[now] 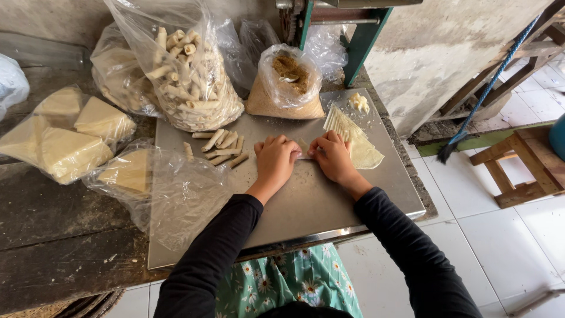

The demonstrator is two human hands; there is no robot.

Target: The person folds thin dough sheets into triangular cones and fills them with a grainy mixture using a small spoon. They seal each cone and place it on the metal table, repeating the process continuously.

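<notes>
Far left, on the dark wooden bench (65,235): clear bag of pale triangular wrapper stacks (65,138), closed. Just right of it, a second, slacker bag (156,188) lying half on the metal sheet (318,206), one wrapper stack inside.

Back left: tall open bag of finished rolls (188,76), heaped and leaning. Below it, a small loose pile of rolls (220,144) on the sheet, near the left hand.

Centre: left hand (275,160) and right hand (331,154), side by side, fingers curled downward, both pressing on one wrapper (303,148), which lies on the sheet between and under the fingertips. Grip: nearly closed but flat, a rolling press, not a pinch. How much of the wrapper is already rolled cannot be told; the fingers cover it.

Behind the hands: open bag of brown crumbly filling (286,85).

Right: fan of loose wrappers (359,144), touching the right hand's far side; a small pale lump (359,103) beyond.

Risks, as judged: uneven pressure from the two hands could tear the thin wrapper or squeeze filling out at the ends. The right hand could drag the loose wrappers along. The leaning bag of rolls could spill onto the work area if jostled.
</notes>
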